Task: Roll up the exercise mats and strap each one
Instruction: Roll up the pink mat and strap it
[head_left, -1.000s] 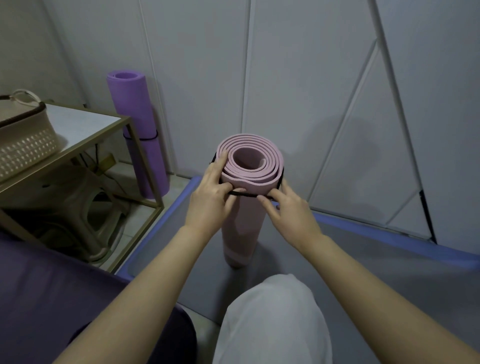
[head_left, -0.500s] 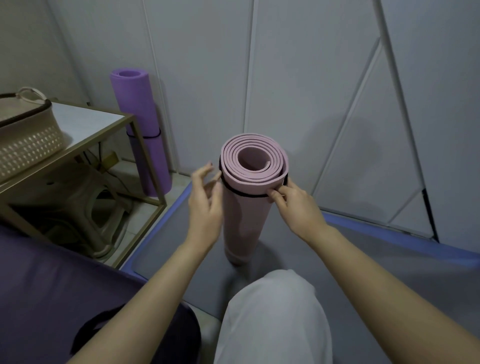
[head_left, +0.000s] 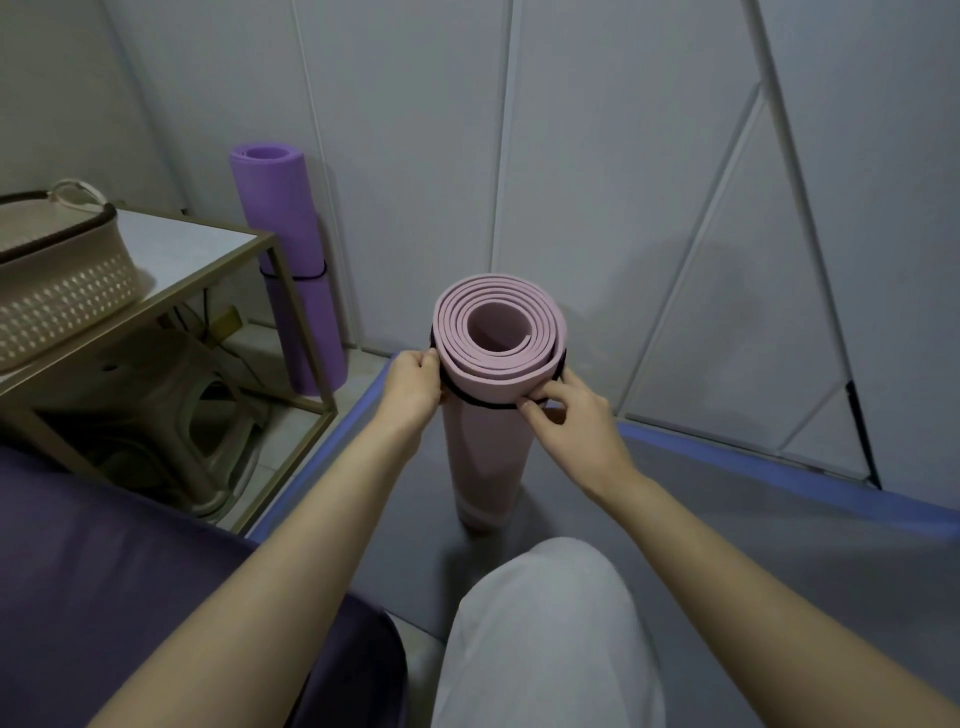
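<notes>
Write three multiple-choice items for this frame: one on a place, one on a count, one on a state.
1. Where is the purple rolled mat?
A. Upright against the wall, by the side table
B. Flat on the floor
C. On the table

2. How many rolled mats show?
A. One
B. Two
C. Three

3. Where is the black strap that the left hand and right hand pinch?
A. Loose on the floor
B. Round the pink rolled mat near its top
C. Round its bottom end

Answers:
1 A, it stands on end at the wall panel.
2 B, one purple and one pink.
3 B, the band sits just under the top rim.
</notes>
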